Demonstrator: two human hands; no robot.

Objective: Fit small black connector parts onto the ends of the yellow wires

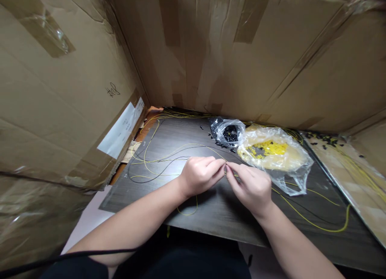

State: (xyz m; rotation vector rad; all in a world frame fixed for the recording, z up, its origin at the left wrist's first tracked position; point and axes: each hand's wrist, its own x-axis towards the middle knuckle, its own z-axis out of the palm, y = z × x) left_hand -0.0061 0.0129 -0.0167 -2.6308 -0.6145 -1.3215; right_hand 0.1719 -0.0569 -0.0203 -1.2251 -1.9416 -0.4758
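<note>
My left hand (200, 174) and my right hand (251, 186) meet fingertip to fingertip over the dark tabletop (211, 214). Both are closed in a pinch on a thin yellow wire (313, 224) that runs between them and trails away to the right. A tiny piece may sit at the pinch, too small to name. Loops of yellow and black wire (157, 166) lie on the table left of my left hand.
A clear bag of small yellow parts (273, 150) and a smaller bag of black parts (229, 133) lie just behind my hands. Cardboard walls (226, 53) enclose the table at the back and left. A cardboard sheet (356, 178) with loose black bits lies at the right.
</note>
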